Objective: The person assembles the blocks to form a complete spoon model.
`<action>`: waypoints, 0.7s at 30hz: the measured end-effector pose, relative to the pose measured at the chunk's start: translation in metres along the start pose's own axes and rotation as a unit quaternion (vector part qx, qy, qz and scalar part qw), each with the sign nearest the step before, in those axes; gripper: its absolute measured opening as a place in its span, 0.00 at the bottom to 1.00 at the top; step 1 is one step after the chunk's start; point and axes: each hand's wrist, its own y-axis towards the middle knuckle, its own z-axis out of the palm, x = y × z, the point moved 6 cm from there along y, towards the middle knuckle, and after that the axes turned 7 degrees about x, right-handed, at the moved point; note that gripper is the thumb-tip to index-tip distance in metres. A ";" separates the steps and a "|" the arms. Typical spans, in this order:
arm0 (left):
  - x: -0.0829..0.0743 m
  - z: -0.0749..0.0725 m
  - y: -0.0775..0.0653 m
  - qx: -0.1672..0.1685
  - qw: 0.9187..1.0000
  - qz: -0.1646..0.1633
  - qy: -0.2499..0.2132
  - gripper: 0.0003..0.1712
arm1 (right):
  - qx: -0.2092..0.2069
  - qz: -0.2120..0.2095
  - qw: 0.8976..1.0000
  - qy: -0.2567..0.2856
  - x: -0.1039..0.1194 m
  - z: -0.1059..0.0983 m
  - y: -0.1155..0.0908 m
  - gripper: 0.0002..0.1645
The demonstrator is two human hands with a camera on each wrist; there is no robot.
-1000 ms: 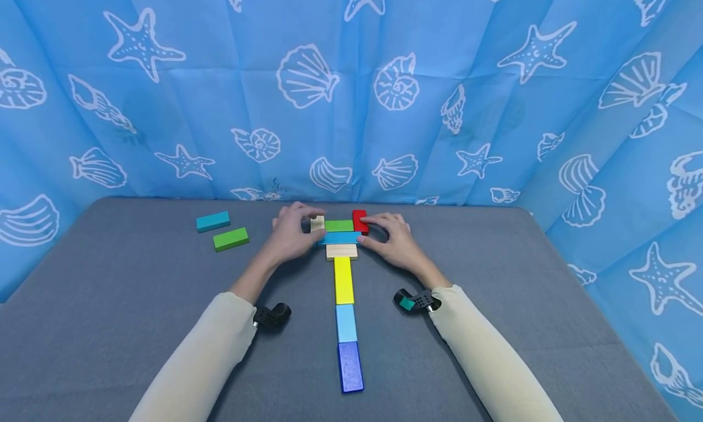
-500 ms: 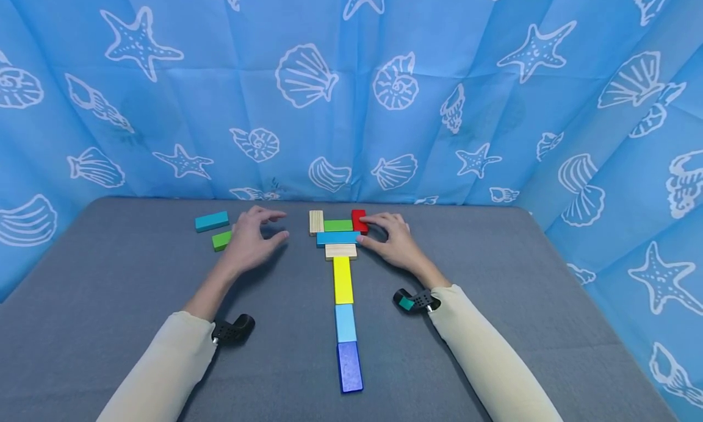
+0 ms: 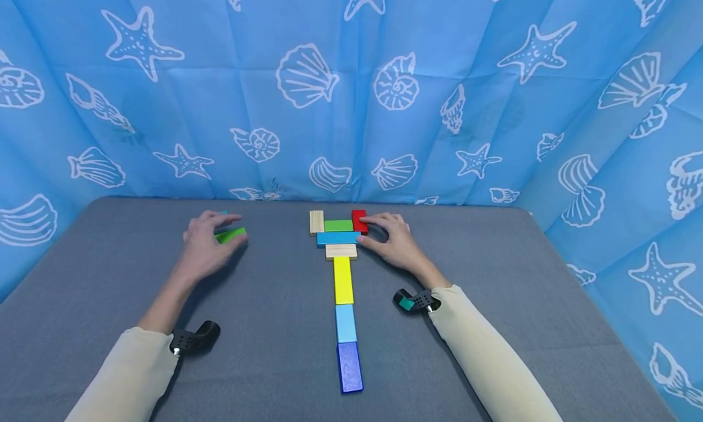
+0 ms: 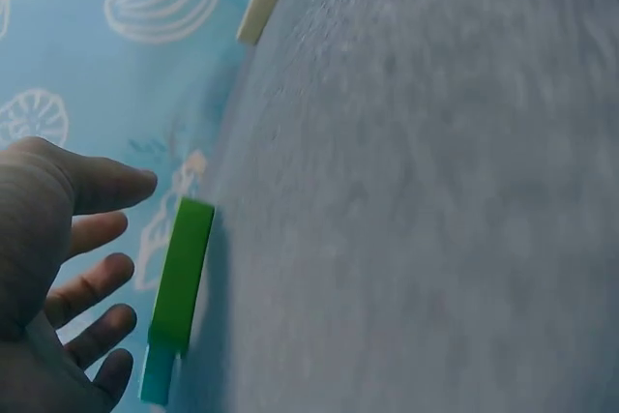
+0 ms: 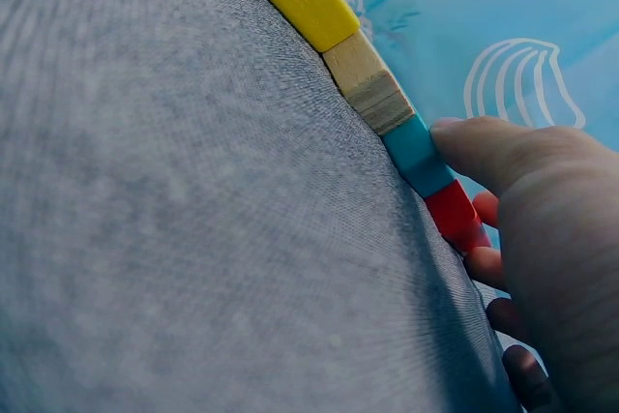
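Observation:
My left hand [image 3: 200,248] is over the left part of the table, thumb and fingers spread around a loose green block [image 3: 233,234]. The left wrist view shows a gap between the fingers and that green block [image 4: 182,278]. Behind it a teal block [image 4: 157,374] is mostly covered by the hand in the head view. My right hand [image 3: 392,242] rests at the head of a block figure, fingers on the red block [image 3: 359,214] and thumb tip at the end of a blue block [image 5: 416,154]. Left of the red block lie a second green block [image 3: 337,225] and a wooden block [image 3: 316,222].
Below the blue block come another wooden block [image 3: 341,249], a yellow block [image 3: 343,280], a light blue block [image 3: 346,323] and a dark blue block [image 3: 349,367] in a line toward me. The grey table [image 3: 450,251] ends at a blue shell-patterned curtain [image 3: 351,92].
My left hand has let go of the wooden block at the figure's upper left and moved left to the loose green block. The right hand has stayed in place.

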 end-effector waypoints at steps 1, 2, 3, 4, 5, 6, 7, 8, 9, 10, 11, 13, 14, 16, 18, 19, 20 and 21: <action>0.003 -0.002 -0.001 -0.002 1.000 -0.004 0.002 0.27 | 0.000 0.000 1.000 0.000 0.000 0.000 0.000 0.33; 0.006 -0.004 -0.003 -0.003 1.000 -0.009 0.004 0.27 | 0.000 0.001 1.000 0.001 0.000 0.000 0.000 0.33; 0.008 -0.006 -0.004 -0.004 1.000 -0.014 0.006 0.28 | 0.000 0.002 1.000 0.001 0.000 0.000 0.000 0.34; 0.010 -0.007 -0.005 -0.005 1.000 -0.018 0.007 0.28 | 0.000 0.002 1.000 0.001 0.000 0.000 0.001 0.34; 0.012 -0.009 -0.006 -0.005 1.000 -0.020 0.007 0.28 | 0.000 0.001 1.000 0.000 0.000 0.000 0.001 0.34; 0.014 -0.010 -0.007 -0.005 1.000 -0.023 0.005 0.29 | 0.000 0.001 1.000 0.000 0.000 -0.001 0.001 0.34; 0.016 -0.011 -0.008 -0.004 1.000 -0.025 0.005 0.29 | 0.000 0.002 1.000 0.000 0.000 -0.001 0.000 0.34; 0.017 -0.012 -0.009 -0.002 1.000 -0.026 0.003 0.29 | 0.000 0.002 1.000 0.000 0.001 -0.001 0.001 0.34; 0.019 -0.012 -0.009 0.000 1.000 -0.026 0.003 0.30 | 0.000 0.001 1.000 -0.002 0.001 -0.001 0.000 0.34; 0.020 -0.012 -0.010 0.002 1.000 -0.026 0.003 0.30 | 0.000 0.002 1.000 -0.002 0.001 -0.001 0.000 0.34; 0.022 -0.012 -0.011 0.003 1.000 -0.027 0.002 0.30 | 0.000 0.003 1.000 -0.003 0.001 -0.001 0.000 0.34; 0.024 -0.012 -0.012 0.007 1.000 -0.028 0.003 0.30 | 0.001 0.005 1.000 -0.001 0.001 -0.001 0.000 0.34; 0.026 -0.011 -0.012 0.008 1.000 -0.028 0.004 0.30 | 0.001 0.005 1.000 -0.001 0.001 0.000 0.000 0.33; 0.028 -0.011 -0.013 0.009 1.000 -0.030 0.004 0.30 | 0.002 0.008 1.000 0.000 0.000 0.000 0.000 0.33; 0.029 -0.011 -0.013 0.011 0.999 -0.030 0.001 0.30 | 0.001 0.008 1.000 0.000 0.000 0.000 0.000 0.33; 0.030 -0.011 -0.014 0.012 0.999 -0.030 0.000 0.29 | 0.001 0.007 1.000 0.000 0.000 0.000 0.000 0.33; 0.031 -0.011 -0.014 0.013 0.999 -0.030 0.001 0.29 | 0.001 0.007 1.000 -0.001 0.000 0.000 0.000 0.33; 0.031 -0.011 -0.014 0.014 0.999 -0.030 0.002 0.29 | 0.000 0.007 1.000 -0.001 0.001 0.000 0.000 0.33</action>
